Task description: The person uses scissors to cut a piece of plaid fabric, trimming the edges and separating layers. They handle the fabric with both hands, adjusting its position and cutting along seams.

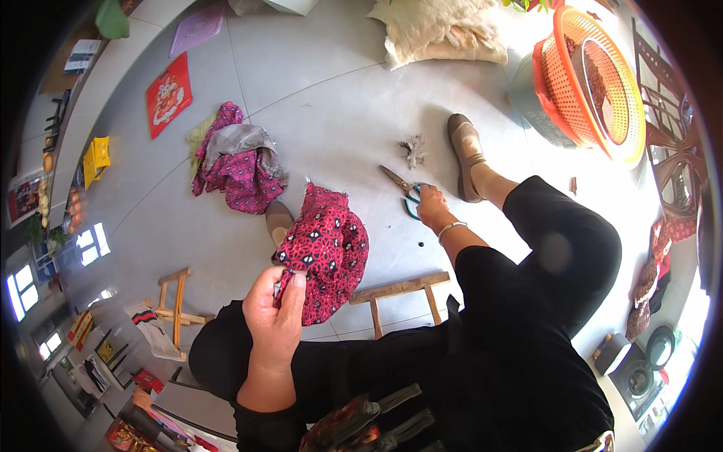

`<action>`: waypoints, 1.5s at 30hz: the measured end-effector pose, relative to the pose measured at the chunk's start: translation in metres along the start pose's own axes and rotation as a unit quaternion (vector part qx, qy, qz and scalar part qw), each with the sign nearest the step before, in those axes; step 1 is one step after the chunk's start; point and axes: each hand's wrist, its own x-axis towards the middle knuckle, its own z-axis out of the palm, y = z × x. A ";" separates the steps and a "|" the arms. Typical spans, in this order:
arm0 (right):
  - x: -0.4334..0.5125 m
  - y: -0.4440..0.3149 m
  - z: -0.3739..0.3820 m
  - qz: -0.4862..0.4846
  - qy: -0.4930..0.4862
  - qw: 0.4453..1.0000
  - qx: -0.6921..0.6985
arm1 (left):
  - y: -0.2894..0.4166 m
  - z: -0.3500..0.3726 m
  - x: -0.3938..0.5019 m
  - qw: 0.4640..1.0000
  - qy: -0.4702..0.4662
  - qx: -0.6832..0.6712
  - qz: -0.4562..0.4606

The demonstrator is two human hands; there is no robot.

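My left hand (pixel 278 316) pinches an edge of a red and black flower-patterned cloth (pixel 325 243), which hangs bunched between my knees. In my right hand (pixel 435 209) is a pair of scissors with teal handles (pixel 405 188); the blades point away over the floor and look closed. A small pile of scraps (pixel 414 151) lies just beyond the scissors' tip. On the floor at the left, a crumpled heap of pink patterned cloth (pixel 248 175) has a grey cloth (pixel 240 144) on it and a pale green piece partly beneath.
Orange plastic baskets (pixel 565 85) stand at the upper right. A cream padded cloth (pixel 440 34) lies folded at the top. A red printed bag (pixel 169 96) and a yellow object (pixel 96 161) are at the left. A small wooden stool (pixel 176 313) stands by my left knee; a wooden frame (pixel 400 287) is beneath me.
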 end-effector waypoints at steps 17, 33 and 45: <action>0.010 -0.010 0.008 -0.004 -0.041 0.993 -0.108 | 0.013 -0.001 0.015 0.998 -0.023 0.051 -0.004; -0.045 -0.113 -0.122 -0.205 0.124 0.954 0.180 | 0.016 -0.008 -0.005 0.983 0.002 -0.075 0.165; -0.267 -0.098 -0.197 -0.276 -0.305 0.846 0.339 | 0.020 -0.011 -0.019 0.964 0.036 -0.064 0.255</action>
